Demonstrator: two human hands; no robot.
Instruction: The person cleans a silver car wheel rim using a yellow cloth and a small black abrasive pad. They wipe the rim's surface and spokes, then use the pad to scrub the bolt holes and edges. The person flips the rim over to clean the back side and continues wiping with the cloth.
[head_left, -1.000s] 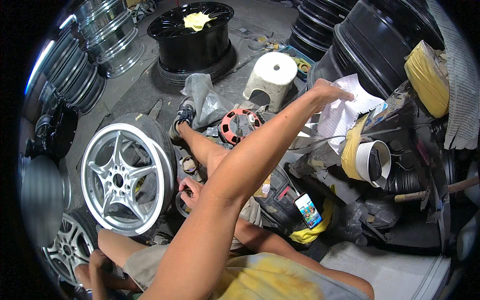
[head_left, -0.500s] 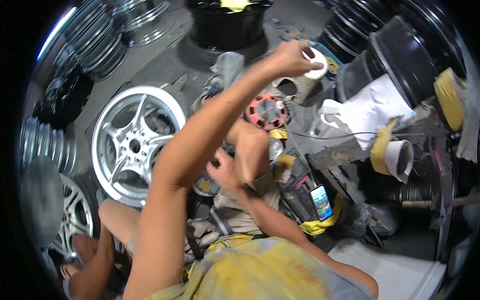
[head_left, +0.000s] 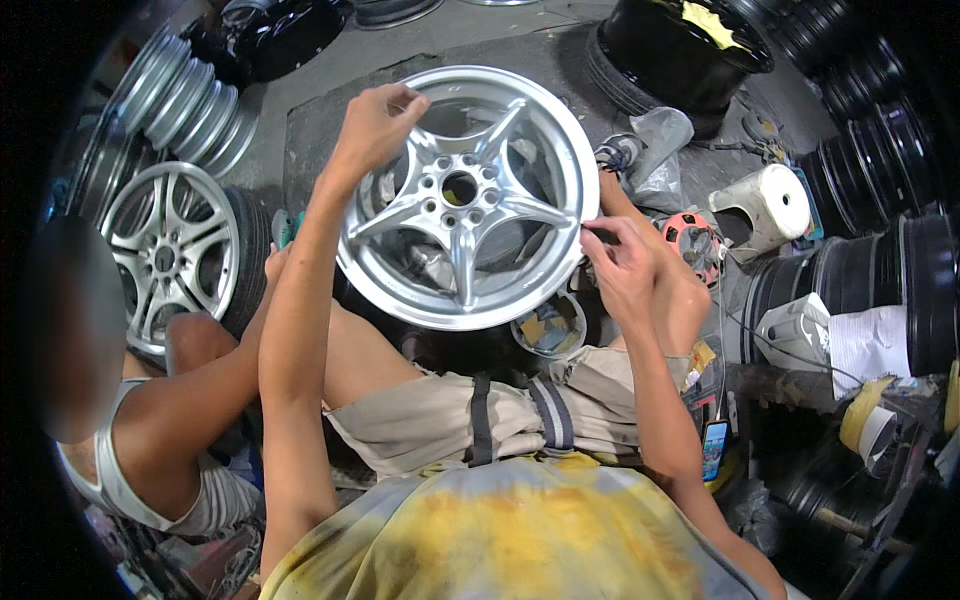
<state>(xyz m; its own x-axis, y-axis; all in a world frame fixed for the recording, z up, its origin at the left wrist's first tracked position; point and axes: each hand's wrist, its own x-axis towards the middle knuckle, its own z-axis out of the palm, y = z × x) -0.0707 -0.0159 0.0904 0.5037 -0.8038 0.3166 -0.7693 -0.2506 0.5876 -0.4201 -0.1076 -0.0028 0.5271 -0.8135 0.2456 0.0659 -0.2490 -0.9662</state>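
In front of me is a silver five-spoke wheel rim (head_left: 462,240), face up and slightly tilted over a dark support. My left hand (head_left: 380,125) is at its upper left edge, fingers curled together; what they pinch, if anything, is too small to make out. By the rim's right edge, my right hand (head_left: 622,262) has its thumb and fingers brought close in a pinch, and anything between them does not show. Below the rim's lower right edge sits a round tub (head_left: 566,335) with yellowish and grey scraps in it.
On the left a person (head_left: 185,430) sits beside another silver wheel (head_left: 170,250). To the right stand a white plastic stool (head_left: 765,210), an orange-red round thing (head_left: 690,243) and black rims (head_left: 870,280). A phone (head_left: 714,450) lies lower right; a black rim (head_left: 690,55) stands far right.
My left hand has come back from the white stool to the rim's upper left edge. My right hand has moved to the rim's right edge. The view has swung left, centring the rim.
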